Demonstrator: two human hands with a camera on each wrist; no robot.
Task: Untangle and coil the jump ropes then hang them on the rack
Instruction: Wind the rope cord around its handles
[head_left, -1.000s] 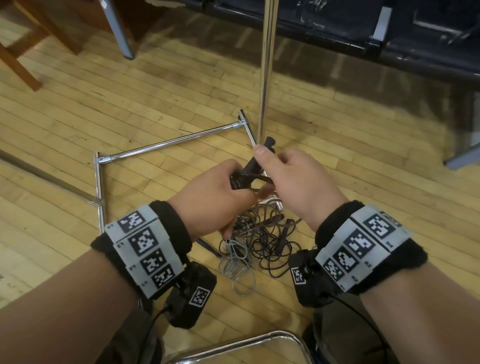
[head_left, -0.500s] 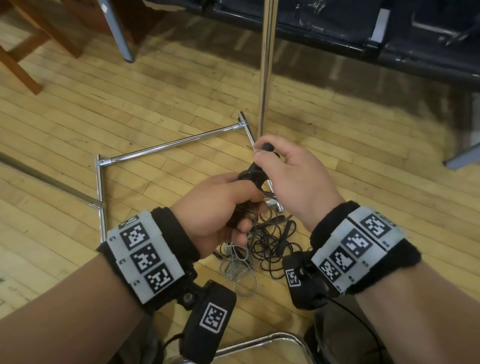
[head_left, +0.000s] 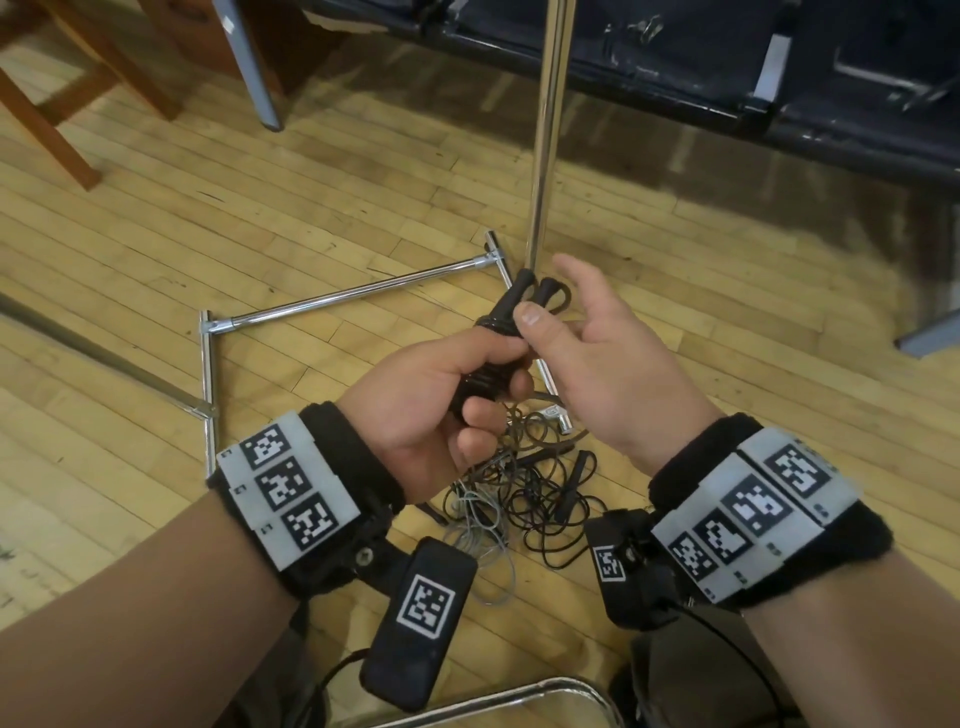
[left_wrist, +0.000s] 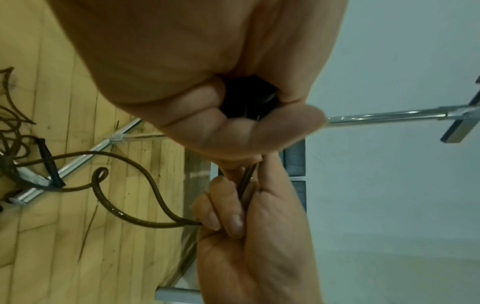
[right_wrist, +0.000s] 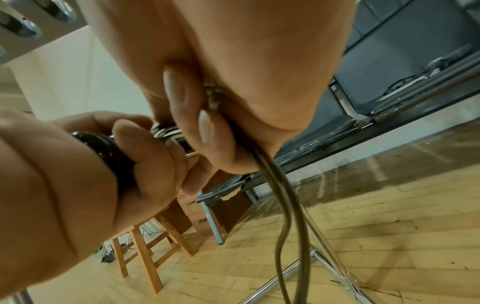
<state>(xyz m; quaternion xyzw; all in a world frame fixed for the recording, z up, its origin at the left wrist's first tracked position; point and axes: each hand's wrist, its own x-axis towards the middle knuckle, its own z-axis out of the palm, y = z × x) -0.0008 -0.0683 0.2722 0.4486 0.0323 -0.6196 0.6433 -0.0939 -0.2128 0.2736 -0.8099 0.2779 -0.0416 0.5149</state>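
Centrally, the left hand (head_left: 431, 405) is gripping two black jump-rope handles (head_left: 511, 312), fingers curled around them; the right hand (head_left: 597, 353) is pinching the dark cord (right_wrist: 280, 205) with curled lower fingers, forefinger extended. Below, tangled ropes (head_left: 524, 488) are lying on the wooden floor (head_left: 156, 249), draped over the chrome rack base (head_left: 353, 296). Its upright pole (head_left: 545, 130) is rising just behind the hands; a dark bench (head_left: 675, 78) and wooden stool legs (head_left: 47, 119) are standing beyond.

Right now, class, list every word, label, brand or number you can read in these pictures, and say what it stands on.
No readable words, brands or numbers appear in any view.
Left wristband: black-and-white square code markers only, no letters.
Right wristband: the same kind of markers, no letters.
Jump rope handles: plain black, no print visible.
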